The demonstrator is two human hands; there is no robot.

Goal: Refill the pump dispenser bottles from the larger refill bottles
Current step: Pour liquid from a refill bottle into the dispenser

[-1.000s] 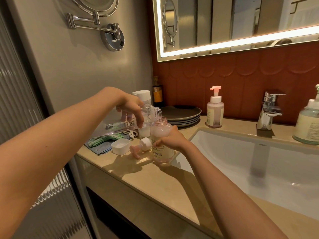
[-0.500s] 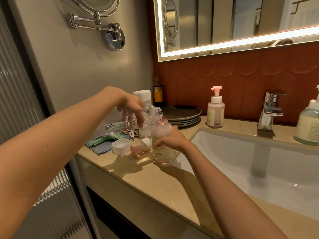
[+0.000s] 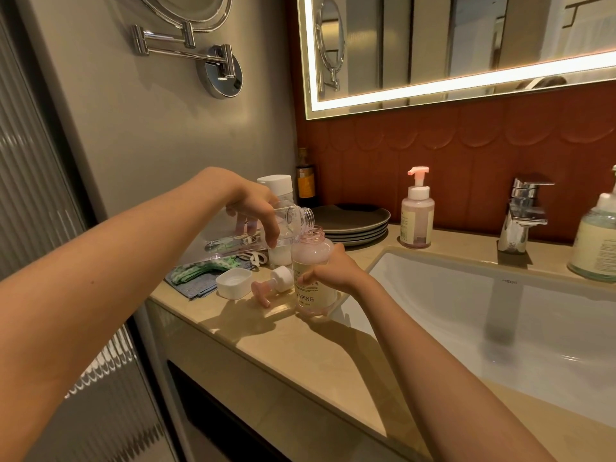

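Right hand (image 3: 328, 273): fingers and thumb curl round the middle of the pump dispenser bottle (image 3: 311, 250), gripping it from the sink (image 3: 466, 311) side; the forearm comes in from the lower right.
Pump dispenser bottle: upright on the counter (image 3: 266, 345) at the sink's left corner, neck open, pale pink fill up to the shoulder.
Left hand (image 3: 255, 206): clasps the refill bottle (image 3: 290, 225) from above, fingers curled down its near face, wrist bent downward, forearm reaching in from the lower left.
Refill bottle: clear, tipped almost flat, its open threaded mouth just above the dispenser's neck.
Pump head (image 3: 270, 285): lies on its side on the counter just left of the dispenser, pink spout toward the camera.
White cap (image 3: 233, 283): upturned, just left of the pump head.
Green cloth (image 3: 200, 275): folded under the tipped bottle, partly hidden by it.
Hard to make out: the left thumb is hidden behind the bottle; fingers cover part of the dispenser's label, leaving "PING" readable; whether liquid is running between the two mouths cannot be told.
Behind the hands: a white-capped bottle (image 3: 276, 185), a dark bottle with an orange label (image 3: 306, 181), a stack of dark plates (image 3: 353, 221).
Back of counter: a second pink-pump dispenser (image 3: 416, 211), a chrome faucet (image 3: 521, 215), and a large pale dispenser (image 3: 596, 248) cut off by the right edge.
Wall: a lit mirror (image 3: 466, 45) above red tiles.
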